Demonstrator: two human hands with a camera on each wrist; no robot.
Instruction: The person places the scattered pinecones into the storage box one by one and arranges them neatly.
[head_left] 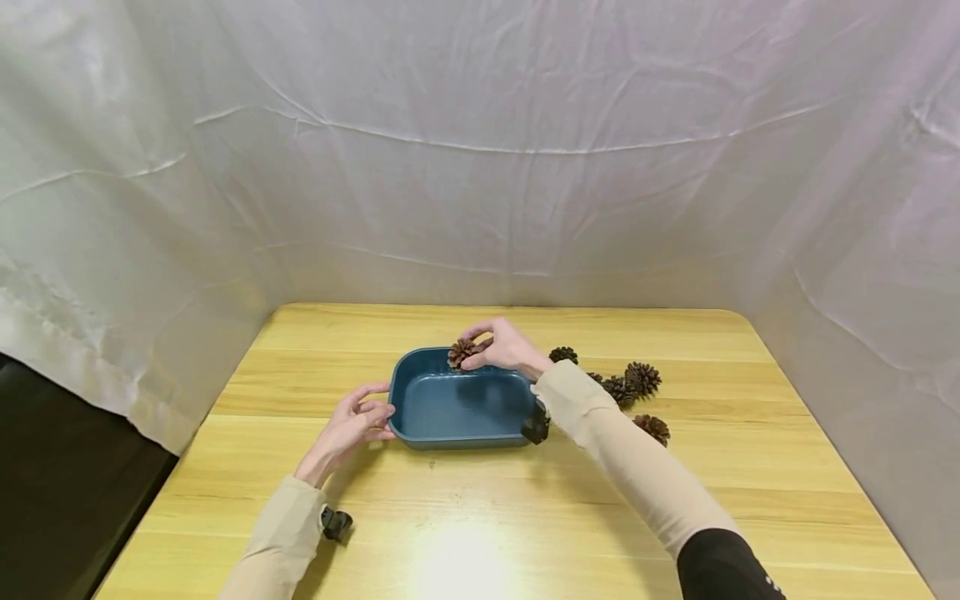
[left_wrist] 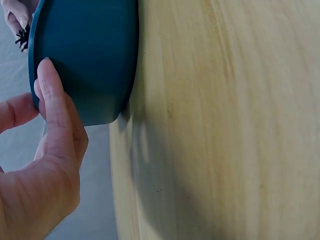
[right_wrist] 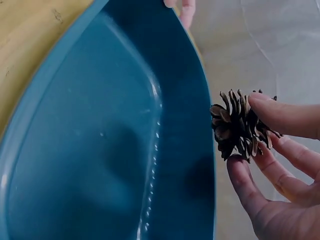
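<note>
Brown, open-scaled pine cone (head_left: 461, 352) sits pinched in our right hand (head_left: 504, 345), held at the far rim of the tray, approx. over its far-left corner; in the right wrist view the cone (right_wrist: 239, 126) is clamped between thumb and fingertips (right_wrist: 265, 106), just beside the rim and clear of the tray floor. Tray (head_left: 420, 392) is dark teal, rectangular w/ rounded corners, resting flat on the table near centre; its inside (right_wrist: 90, 150) holds nothing we can see. Our left hand (head_left: 351, 423) is at the tray's near-left corner: per the left wrist view, thumb (left_wrist: 55, 100) lies against the outer wall (left_wrist: 95, 60) and a fingertip meets the rim, fingers only lightly bent, so the tray is touched, not clamped. Four more cones lie loose on the table to the right of the tray: one (head_left: 563, 355) near its far-right corner, two (head_left: 642, 377) close together, one (head_left: 652, 427) nearer us. Table (head_left: 750, 467) is light wood-grain; white cloth (head_left: 525, 167) hangs behind and at both sides. Both sleeves are beige.
</note>
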